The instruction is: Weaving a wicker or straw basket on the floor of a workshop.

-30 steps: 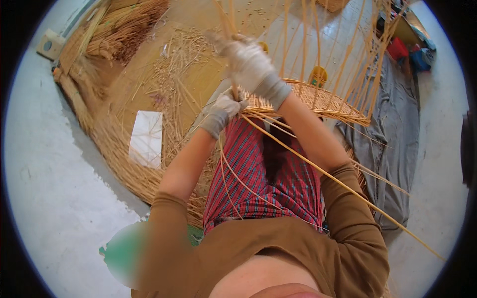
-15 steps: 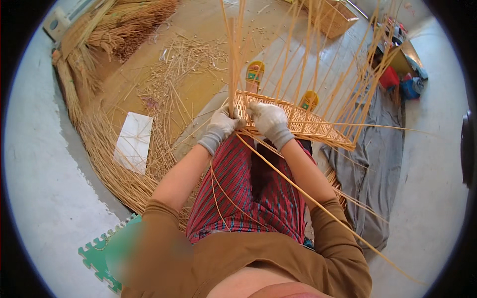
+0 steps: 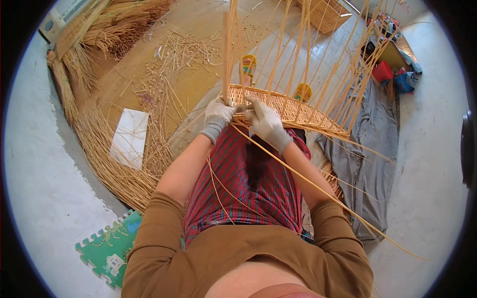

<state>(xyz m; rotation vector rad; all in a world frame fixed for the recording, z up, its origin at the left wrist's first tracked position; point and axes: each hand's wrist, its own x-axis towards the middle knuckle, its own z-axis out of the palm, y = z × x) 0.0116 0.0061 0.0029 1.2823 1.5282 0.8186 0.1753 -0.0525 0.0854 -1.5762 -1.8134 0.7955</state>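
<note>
A half-woven wicker basket (image 3: 310, 113) rests across my lap, its long panel running off to the right with tall bare stakes (image 3: 278, 54) rising from it. At its left end, my gloved left hand (image 3: 218, 113) is closed around the woven edge, beside a flat upright wooden strip (image 3: 226, 54). My gloved right hand (image 3: 266, 120) lies against the weave just right of it, fingers bent inward; what is between them is hidden. One long wicker strand (image 3: 308, 179) slants from under the left end, past my right forearm, to the lower right.
Bundled wicker (image 3: 126, 25) and loose rods (image 3: 109, 169) curve along the left side. A white board (image 3: 130, 139) lies among them. Scraps litter the floor. Grey cloth (image 3: 365, 159) is spread at the right, near a wooden box (image 3: 328, 15) and a red container (image 3: 382, 72).
The basket and both hands have shifted slightly up and left in view. My right hand's fingers have moved closer to the left hand. A loose strand at right now slopes downward.
</note>
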